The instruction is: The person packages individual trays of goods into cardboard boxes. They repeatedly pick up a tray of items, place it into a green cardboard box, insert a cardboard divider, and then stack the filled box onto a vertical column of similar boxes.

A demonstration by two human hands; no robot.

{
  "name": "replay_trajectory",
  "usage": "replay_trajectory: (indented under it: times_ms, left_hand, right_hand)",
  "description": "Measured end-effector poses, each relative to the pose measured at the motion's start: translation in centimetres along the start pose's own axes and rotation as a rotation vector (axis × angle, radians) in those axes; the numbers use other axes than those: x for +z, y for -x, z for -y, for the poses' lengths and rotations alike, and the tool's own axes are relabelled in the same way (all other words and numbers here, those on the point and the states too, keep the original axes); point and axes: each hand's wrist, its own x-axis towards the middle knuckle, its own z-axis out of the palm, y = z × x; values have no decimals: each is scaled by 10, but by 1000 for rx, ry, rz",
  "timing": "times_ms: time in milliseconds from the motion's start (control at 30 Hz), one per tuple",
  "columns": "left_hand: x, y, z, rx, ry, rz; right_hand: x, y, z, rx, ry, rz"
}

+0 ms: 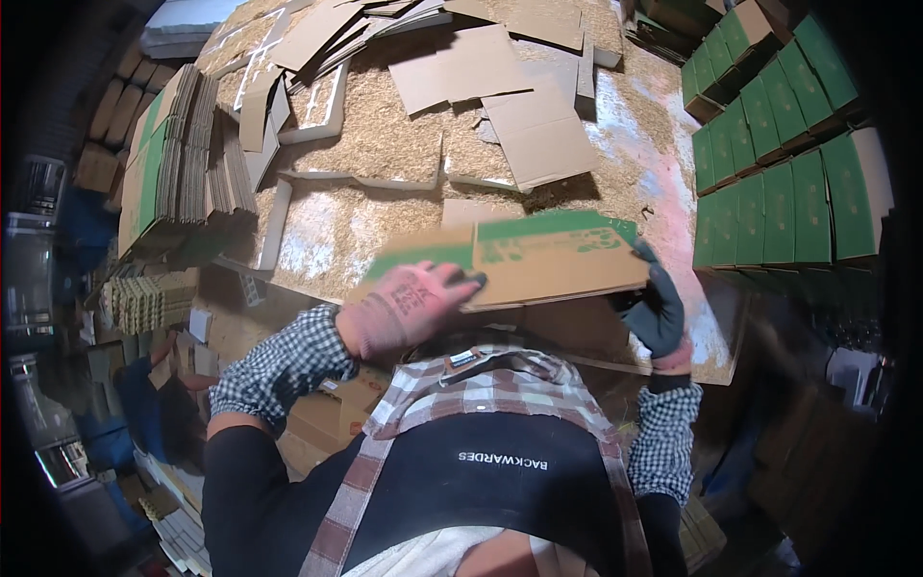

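Note:
A flattened cardboard box (553, 264), brown with green bands and a green print, is held in front of my chest at the table's near edge. My right hand (654, 306), in a glove with a dark coated palm, grips its right end, thumb and fingers on either side of the board. My left hand (415, 300), in a pink glove, rests on the left part of the box. Its fingers are stretched out over the surface and somewhat blurred. The underside of the box is hidden.
Sawdust-like shavings and loose cardboard sheets (460, 72) cover the table (322, 236), among white foam strips (358, 181). A stack of flattened boxes (173, 154) stands at the left. Several green boxes (769, 212) are piled at the right. Egg trays (149, 301) lie lower left.

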Motion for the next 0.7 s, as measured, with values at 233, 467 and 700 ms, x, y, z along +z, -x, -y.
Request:
replay_trajectory:
  times_ms: [233, 467, 700]
  left_hand:
    - [-24, -13, 73, -267, 1317, 2]
    - [4, -63, 7, 23, 298, -679]
    - [8, -2, 47, 150, 471, -43]
  right_hand:
    - [48, -34, 11, -297, 609, -79]
    - [70, -72, -26, -919, 991, -405]
    - [56, -113, -31, -1387, 1806, -365]
